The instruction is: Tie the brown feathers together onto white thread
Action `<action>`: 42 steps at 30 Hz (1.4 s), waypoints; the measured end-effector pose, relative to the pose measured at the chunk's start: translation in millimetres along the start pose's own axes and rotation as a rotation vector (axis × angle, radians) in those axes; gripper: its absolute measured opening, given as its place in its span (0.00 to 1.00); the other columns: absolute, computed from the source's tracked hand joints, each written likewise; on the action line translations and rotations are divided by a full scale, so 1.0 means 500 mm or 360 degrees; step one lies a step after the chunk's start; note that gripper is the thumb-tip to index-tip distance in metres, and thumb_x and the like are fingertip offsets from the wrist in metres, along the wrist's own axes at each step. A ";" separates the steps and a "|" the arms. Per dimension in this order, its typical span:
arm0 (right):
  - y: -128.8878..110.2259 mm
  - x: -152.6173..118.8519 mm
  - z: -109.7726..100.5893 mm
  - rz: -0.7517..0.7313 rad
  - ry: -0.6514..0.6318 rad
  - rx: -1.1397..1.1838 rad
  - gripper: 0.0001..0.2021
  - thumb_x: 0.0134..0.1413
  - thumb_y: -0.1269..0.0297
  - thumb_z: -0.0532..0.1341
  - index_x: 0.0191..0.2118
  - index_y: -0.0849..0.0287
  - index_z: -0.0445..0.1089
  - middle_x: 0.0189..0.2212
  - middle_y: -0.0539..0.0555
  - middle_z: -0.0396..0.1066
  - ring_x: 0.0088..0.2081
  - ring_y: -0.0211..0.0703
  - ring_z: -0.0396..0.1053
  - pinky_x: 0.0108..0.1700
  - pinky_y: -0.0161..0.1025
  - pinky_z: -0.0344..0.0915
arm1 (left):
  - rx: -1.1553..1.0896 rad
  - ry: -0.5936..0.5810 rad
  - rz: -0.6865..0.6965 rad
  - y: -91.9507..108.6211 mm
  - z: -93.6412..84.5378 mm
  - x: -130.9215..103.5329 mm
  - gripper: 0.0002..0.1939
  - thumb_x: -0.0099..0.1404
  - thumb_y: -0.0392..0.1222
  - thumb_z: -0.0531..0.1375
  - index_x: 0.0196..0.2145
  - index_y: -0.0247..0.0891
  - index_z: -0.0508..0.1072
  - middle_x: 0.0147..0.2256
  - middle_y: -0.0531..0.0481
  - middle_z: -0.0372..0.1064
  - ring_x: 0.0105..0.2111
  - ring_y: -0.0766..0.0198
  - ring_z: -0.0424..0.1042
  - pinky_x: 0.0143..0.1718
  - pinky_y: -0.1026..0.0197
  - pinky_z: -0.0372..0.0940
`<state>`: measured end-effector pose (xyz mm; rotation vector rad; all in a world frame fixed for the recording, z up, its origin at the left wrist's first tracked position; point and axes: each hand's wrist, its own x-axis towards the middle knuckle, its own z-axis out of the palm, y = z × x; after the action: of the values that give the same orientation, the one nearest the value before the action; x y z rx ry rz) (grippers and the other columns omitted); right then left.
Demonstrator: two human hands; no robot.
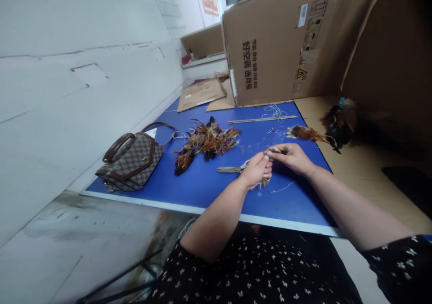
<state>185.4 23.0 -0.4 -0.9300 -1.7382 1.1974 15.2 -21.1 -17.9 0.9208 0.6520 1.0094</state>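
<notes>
My left hand (pixel 255 170) is closed around a small bundle of brown feathers (pixel 263 182), whose ends stick out below the fist. My right hand (pixel 293 157) pinches the top of the same bundle at its fingertips, where a feather tip (pixel 275 149) shows. Both hands meet above the blue table (pixel 209 185). Scissors (pixel 231 169) lie just left of my left hand. A short beaded thread (pixel 282 188) lies on the table below my hands.
A pile of brown and orange feathers (pixel 206 143) lies mid-table, a patterned handbag (pixel 130 160) at the left. More feathers (pixel 307 133) and a dark feather bunch (pixel 339 123) lie at the right. Behind are a thin stick (pixel 261 119), loose string (pixel 275 112) and a big cardboard box (pixel 286 43).
</notes>
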 end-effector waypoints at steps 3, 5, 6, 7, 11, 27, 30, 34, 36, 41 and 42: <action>0.003 0.002 0.005 0.0054 0.0050 0.0081 0.23 0.48 0.42 0.74 0.39 0.58 0.84 0.34 0.55 0.82 0.36 0.47 0.77 0.46 0.44 0.73 | 0.0004 -0.0049 -0.0004 -0.001 -0.003 -0.001 0.19 0.69 0.54 0.64 0.39 0.38 0.62 0.28 0.58 0.53 0.21 0.75 0.50 0.23 0.70 0.50; 0.004 0.002 0.008 0.0093 0.0043 0.0148 0.25 0.46 0.42 0.74 0.41 0.59 0.84 0.31 0.55 0.81 0.33 0.45 0.75 0.43 0.44 0.73 | 0.0025 -0.0073 -0.0027 0.000 -0.003 -0.003 0.19 0.68 0.55 0.64 0.39 0.37 0.63 0.28 0.58 0.53 0.21 0.75 0.51 0.23 0.70 0.50; 0.005 0.002 0.010 0.0102 0.0032 0.0170 0.25 0.46 0.42 0.74 0.41 0.60 0.84 0.30 0.54 0.80 0.32 0.44 0.74 0.42 0.43 0.73 | 0.0041 -0.0080 -0.0041 0.002 -0.003 -0.004 0.20 0.68 0.55 0.65 0.39 0.37 0.64 0.28 0.58 0.53 0.21 0.75 0.51 0.23 0.70 0.49; 0.004 0.001 0.011 0.0102 0.0024 0.0183 0.26 0.46 0.42 0.74 0.41 0.60 0.83 0.30 0.54 0.79 0.32 0.44 0.73 0.41 0.43 0.72 | 0.0058 -0.0083 -0.0055 0.003 -0.001 -0.005 0.20 0.68 0.56 0.65 0.39 0.37 0.64 0.27 0.58 0.53 0.21 0.76 0.51 0.23 0.71 0.49; 0.001 -0.001 0.014 0.0142 0.0068 0.0287 0.24 0.49 0.42 0.73 0.42 0.59 0.79 0.29 0.52 0.75 0.28 0.38 0.67 0.31 0.37 0.65 | 0.0083 0.0086 -0.0071 0.009 0.006 -0.004 0.20 0.68 0.56 0.64 0.37 0.40 0.62 0.25 0.60 0.50 0.19 0.76 0.47 0.21 0.71 0.44; 0.007 0.002 0.034 0.0069 0.0146 0.0186 0.22 0.55 0.39 0.68 0.36 0.54 0.66 0.21 0.45 0.62 0.21 0.35 0.55 0.24 0.37 0.52 | -0.0016 0.0511 0.0243 0.006 0.006 0.011 0.26 0.63 0.62 0.67 0.36 0.42 0.58 0.24 0.62 0.48 0.19 0.76 0.47 0.20 0.70 0.43; 0.005 0.002 0.041 0.0045 0.0177 0.0191 0.22 0.56 0.40 0.68 0.37 0.54 0.66 0.21 0.44 0.61 0.21 0.36 0.55 0.24 0.37 0.52 | 0.0010 0.0488 0.0308 0.004 0.005 0.011 0.29 0.60 0.61 0.70 0.35 0.42 0.56 0.25 0.63 0.49 0.19 0.77 0.48 0.21 0.70 0.45; 0.007 0.002 0.050 0.0007 0.0164 0.0142 0.22 0.55 0.40 0.68 0.36 0.54 0.67 0.22 0.45 0.63 0.23 0.36 0.57 0.25 0.37 0.54 | 0.0032 0.0480 0.0354 0.006 0.006 0.011 0.27 0.60 0.60 0.70 0.39 0.41 0.60 0.24 0.63 0.48 0.19 0.77 0.48 0.21 0.70 0.45; 0.008 0.001 0.053 0.0012 0.0128 0.0134 0.22 0.55 0.40 0.68 0.36 0.55 0.67 0.22 0.46 0.63 0.23 0.36 0.57 0.25 0.36 0.54 | 0.0023 0.0491 0.0368 0.007 0.006 0.011 0.26 0.62 0.59 0.69 0.39 0.42 0.60 0.24 0.63 0.48 0.19 0.77 0.48 0.21 0.70 0.45; 0.005 -0.002 0.055 0.0031 0.0122 0.0208 0.22 0.57 0.41 0.67 0.37 0.55 0.67 0.24 0.46 0.66 0.24 0.36 0.59 0.26 0.36 0.56 | -0.0032 0.0513 0.0334 0.008 0.006 0.012 0.25 0.64 0.55 0.68 0.36 0.42 0.56 0.23 0.63 0.49 0.18 0.77 0.48 0.21 0.70 0.43; 0.004 -0.002 0.055 0.0033 0.0140 0.0223 0.22 0.57 0.41 0.67 0.37 0.55 0.66 0.24 0.47 0.67 0.24 0.36 0.59 0.26 0.36 0.56 | -0.0041 0.0515 0.0326 0.008 0.006 0.013 0.25 0.64 0.54 0.68 0.35 0.43 0.55 0.23 0.64 0.49 0.18 0.77 0.48 0.21 0.70 0.43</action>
<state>161.1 12.8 -8.6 -0.9049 -1.5582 1.2555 18.6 -15.4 -13.2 0.8200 0.8235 1.3640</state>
